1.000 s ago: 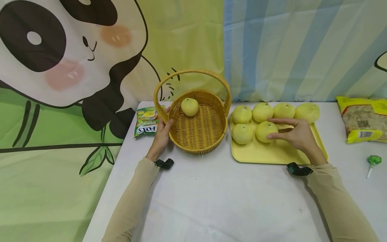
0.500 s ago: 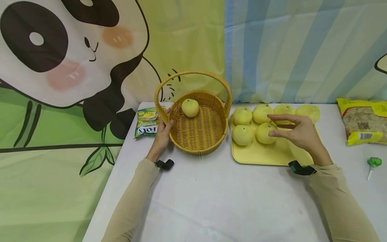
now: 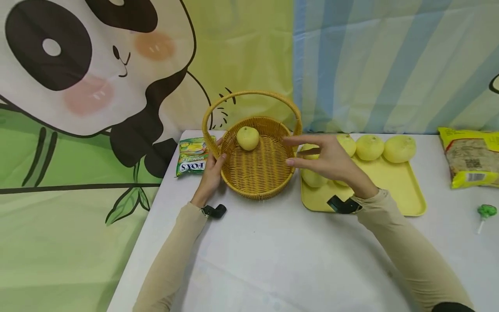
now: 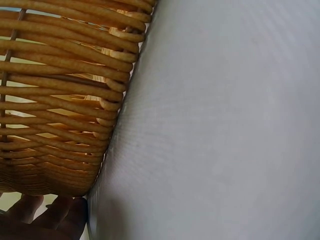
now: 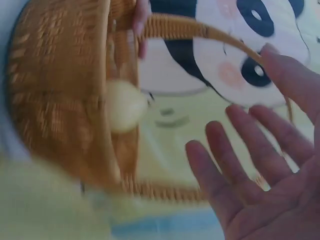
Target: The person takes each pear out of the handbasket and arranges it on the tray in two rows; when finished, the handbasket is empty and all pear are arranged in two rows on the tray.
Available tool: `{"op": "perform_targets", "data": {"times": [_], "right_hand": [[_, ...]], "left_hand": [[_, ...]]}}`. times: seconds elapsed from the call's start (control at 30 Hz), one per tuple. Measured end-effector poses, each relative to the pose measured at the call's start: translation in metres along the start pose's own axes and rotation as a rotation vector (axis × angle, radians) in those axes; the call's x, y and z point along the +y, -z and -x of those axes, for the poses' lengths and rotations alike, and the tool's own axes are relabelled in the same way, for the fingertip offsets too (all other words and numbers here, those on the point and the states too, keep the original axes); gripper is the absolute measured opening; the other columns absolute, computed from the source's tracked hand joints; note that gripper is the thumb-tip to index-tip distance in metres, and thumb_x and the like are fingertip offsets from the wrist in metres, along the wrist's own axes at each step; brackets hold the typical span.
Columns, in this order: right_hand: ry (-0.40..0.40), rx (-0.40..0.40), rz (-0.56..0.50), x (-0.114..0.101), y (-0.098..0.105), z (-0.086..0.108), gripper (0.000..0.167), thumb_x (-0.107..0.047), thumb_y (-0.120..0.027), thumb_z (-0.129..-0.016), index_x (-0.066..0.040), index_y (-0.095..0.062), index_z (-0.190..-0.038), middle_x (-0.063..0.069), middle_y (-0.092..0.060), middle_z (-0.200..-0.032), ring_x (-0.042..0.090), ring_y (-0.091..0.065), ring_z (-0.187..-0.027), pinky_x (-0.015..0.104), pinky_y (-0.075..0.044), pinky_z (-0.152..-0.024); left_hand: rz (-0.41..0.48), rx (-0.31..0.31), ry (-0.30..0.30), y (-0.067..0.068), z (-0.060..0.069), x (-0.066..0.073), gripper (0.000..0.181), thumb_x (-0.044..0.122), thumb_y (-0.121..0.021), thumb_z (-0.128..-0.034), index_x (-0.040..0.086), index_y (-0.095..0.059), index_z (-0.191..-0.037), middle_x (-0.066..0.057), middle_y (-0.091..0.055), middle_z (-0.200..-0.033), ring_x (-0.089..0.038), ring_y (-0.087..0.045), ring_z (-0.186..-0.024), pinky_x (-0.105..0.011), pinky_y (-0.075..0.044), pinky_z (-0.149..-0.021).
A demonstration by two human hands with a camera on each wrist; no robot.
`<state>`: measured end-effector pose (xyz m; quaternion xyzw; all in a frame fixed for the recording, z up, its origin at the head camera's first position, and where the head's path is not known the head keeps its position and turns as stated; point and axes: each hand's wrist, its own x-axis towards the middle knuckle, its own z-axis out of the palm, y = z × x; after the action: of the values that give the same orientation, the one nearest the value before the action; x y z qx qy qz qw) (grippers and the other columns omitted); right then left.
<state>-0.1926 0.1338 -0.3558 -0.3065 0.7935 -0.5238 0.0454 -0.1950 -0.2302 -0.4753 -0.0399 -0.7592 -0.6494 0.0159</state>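
My left hand holds the left side of a round wicker basket, thumb at the rim. In the left wrist view its fingers lie against the woven outer wall. One round pale yellow fruit sits inside the basket, toward the back left. My right hand hovers between the basket and a yellow tray, fingers extended and nothing in them; its fingertips reach the basket's right rim in the head view. Several similar fruits rest on the tray, some partly hidden behind that hand.
A green snack packet lies left of the basket. At the far right are a yellow bag and a green lollipop. The basket's tall handle arches over its opening. A printed panda curtain hangs behind the table.
My right hand has left the front fruit on the tray and moved left toward the basket, its fingers empty. My left hand has stayed at the basket's side.
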Motion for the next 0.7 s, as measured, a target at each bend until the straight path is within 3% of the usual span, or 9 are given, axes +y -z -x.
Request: {"op": "perform_targets", "data": {"times": [0.1,0.2,0.4,0.53,0.7], "right_hand": [[-0.03,-0.114,-0.025,-0.002,-0.016,-0.024,0.065,-0.024,-0.083,-0.095,-0.023,-0.056,-0.155,0.002,-0.063,-0.151,0.021,-0.057,-0.14,0.052,-0.053,-0.11],[-0.075,-0.179,-0.045,0.0,-0.028,-0.049,0.073,-0.03,-0.08,-0.098,-0.022,-0.046,-0.161,0.005,-0.053,-0.16,0.026,-0.049,-0.148,0.053,-0.047,-0.117],[-0.191,-0.208,-0.011,0.009,-0.046,-0.091,0.078,-0.041,-0.075,-0.1,-0.019,-0.039,-0.165,0.012,-0.044,-0.166,0.033,-0.041,-0.154,0.055,-0.04,-0.122],[-0.291,-0.24,0.013,0.014,-0.052,-0.113,0.086,-0.049,-0.073,-0.099,-0.02,-0.031,-0.168,0.008,-0.034,-0.172,0.03,-0.032,-0.159,0.052,-0.032,-0.128],[-0.354,-0.262,0.0,0.019,-0.059,-0.133,0.089,-0.049,-0.074,-0.098,-0.021,-0.028,-0.169,0.006,-0.03,-0.175,0.027,-0.027,-0.162,0.05,-0.03,-0.129]], "left_hand": [[0.001,0.004,0.003,-0.001,0.0,-0.001,0.055,0.032,-0.042,-0.1156,0.033,-0.025,-0.168,-0.007,-0.026,-0.175,-0.029,-0.031,-0.159,-0.054,-0.024,-0.13],[0.013,0.002,-0.001,-0.002,0.002,-0.002,0.055,0.031,-0.042,-0.1157,0.031,-0.026,-0.168,-0.008,-0.028,-0.174,-0.029,-0.033,-0.158,-0.053,-0.025,-0.13],[0.033,-0.008,-0.015,-0.001,0.003,-0.002,0.055,0.031,-0.043,-0.1157,0.032,-0.026,-0.168,-0.008,-0.03,-0.173,-0.027,-0.034,-0.157,-0.051,-0.026,-0.13],[0.029,-0.008,-0.007,0.0,0.001,-0.002,0.056,0.03,-0.042,-0.1159,0.034,-0.025,-0.169,-0.006,-0.026,-0.175,-0.027,-0.031,-0.159,-0.051,-0.025,-0.13],[0.05,-0.007,-0.02,0.001,-0.002,-0.001,0.055,0.026,-0.042,-0.1161,0.032,-0.025,-0.168,-0.01,-0.029,-0.173,-0.031,-0.034,-0.157,-0.053,-0.028,-0.129]]}}
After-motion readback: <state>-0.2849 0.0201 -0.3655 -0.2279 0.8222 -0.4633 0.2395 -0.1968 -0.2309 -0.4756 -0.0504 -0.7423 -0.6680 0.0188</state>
